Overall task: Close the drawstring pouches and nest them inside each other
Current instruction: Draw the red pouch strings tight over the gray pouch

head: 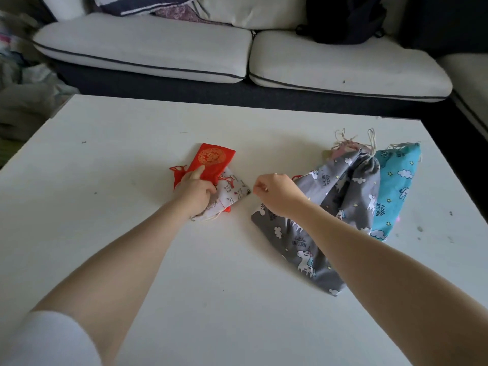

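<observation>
Two bare hands were over the white table (132,260), w/ several drawstring pouches spread on it. Left hand (194,190) lay palm-down on a small stack: its index finger stretched out onto the red pouch (214,159), the other fingers curled down over the edge where red met the white printed pouch (232,192). It was pressing/touching both, fingers partly bent, not a full fist; couldn't tell whether any cloth was actually pinched. Red pouch had a gold round emblem and red cord ends sticking out at the left, just beside the knuckles. White printed pouch lay partly under the red one, its cord end poking out near the wrist.

Right hand (277,194) was above the near edge of the grey unicorn pouch (343,207), fingers drawn into a loose pinch, thumb against fingertips. Too small to tell if a cord was held between them; nothing clearly visible in it.

Grey unicorn pouch looked like two grey pieces overlapping, mouth end gathered at the far side w/ pale cords (369,138) splayed out. Bit of pink fabric showed at that mouth; couldn't tell whether it sat inside. Teal unicorn pouch (396,188) lay touching the grey on its right, partly under it. Contents of all pouches not visible.

Light sofa (158,54) behind the table.
</observation>
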